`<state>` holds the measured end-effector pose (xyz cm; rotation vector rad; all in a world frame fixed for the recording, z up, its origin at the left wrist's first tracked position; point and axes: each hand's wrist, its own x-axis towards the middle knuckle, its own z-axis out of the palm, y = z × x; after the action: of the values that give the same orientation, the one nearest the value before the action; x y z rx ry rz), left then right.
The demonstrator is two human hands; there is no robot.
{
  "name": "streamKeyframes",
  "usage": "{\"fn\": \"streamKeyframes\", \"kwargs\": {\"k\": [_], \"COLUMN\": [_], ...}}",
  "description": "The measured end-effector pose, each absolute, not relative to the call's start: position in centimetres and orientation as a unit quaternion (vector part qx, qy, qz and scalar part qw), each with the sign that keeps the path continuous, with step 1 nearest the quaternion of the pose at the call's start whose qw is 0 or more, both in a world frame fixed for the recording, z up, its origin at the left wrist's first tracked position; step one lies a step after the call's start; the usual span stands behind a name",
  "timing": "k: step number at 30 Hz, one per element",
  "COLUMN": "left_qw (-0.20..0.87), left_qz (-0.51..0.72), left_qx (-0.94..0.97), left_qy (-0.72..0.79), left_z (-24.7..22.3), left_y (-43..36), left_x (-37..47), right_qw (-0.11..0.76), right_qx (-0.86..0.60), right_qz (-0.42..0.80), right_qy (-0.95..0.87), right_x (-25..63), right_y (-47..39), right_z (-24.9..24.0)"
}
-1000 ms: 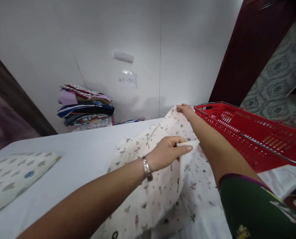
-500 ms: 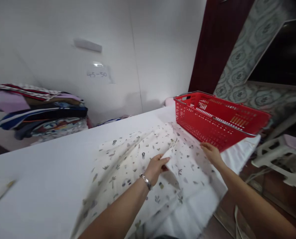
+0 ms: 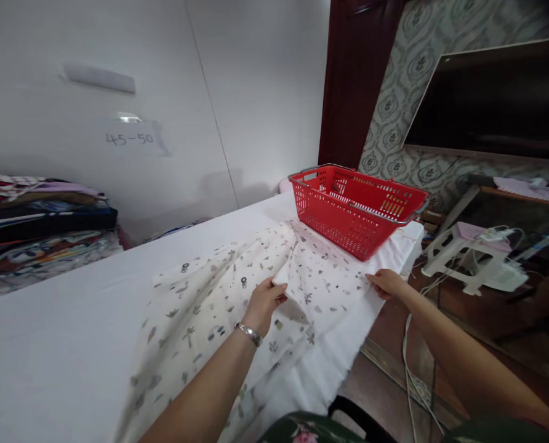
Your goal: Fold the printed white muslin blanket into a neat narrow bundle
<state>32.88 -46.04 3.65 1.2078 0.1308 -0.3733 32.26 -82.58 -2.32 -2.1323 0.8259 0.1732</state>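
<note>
A white cloth [image 3: 210, 295] with small plant and animal prints lies spread and creased over the white-covered table. My left hand [image 3: 266, 298], with a silver bracelet at the wrist, pinches a raised fold near the cloth's middle. At the cloth's right edge, close to the table's side, my right hand [image 3: 384, 284] has its fingers closed on the fabric. Between the two hands the printed cloth lies fairly flat, with a fold beneath the left one.
A red basket [image 3: 343, 212] stands on the table [image 3: 71, 332] beyond the cloth. Stacked folded clothes [image 3: 44, 221] are at the left. Right of the table are a white stool [image 3: 468, 252], cables on the floor and a wall-mounted screen [image 3: 496, 104].
The view has turned to the right, so basket and clothes appear farther left. My right hand has drawn the cloth's edge toward the table's near right side. My left hand still pinches the fold.
</note>
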Motion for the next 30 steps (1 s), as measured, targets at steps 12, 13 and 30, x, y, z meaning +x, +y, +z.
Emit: {"fn": "streamKeyframes", "kwargs": {"k": [12, 13, 30], "left_qw": [0.797, 0.797, 0.648], "left_qz": [-0.146, -0.144, 0.117], "left_qx": [0.583, 0.584, 0.745], "left_qy": [0.060, 0.057, -0.109], "left_z": [3.8, 3.8, 6.7], "left_y": [-45.9, -45.9, -47.7], "left_x": [32.8, 32.8, 33.4], "right_qw": [0.535, 0.545, 0.670], "right_qx": [-0.785, -0.779, -0.735], "right_qz": [-0.063, -0.074, -0.057], "right_qy": [0.307, 0.301, -0.084], "right_x": [31.9, 31.9, 32.0], "right_y": [-79.6, -79.3, -63.2], "right_z": [-2.3, -2.1, 6.4]}}
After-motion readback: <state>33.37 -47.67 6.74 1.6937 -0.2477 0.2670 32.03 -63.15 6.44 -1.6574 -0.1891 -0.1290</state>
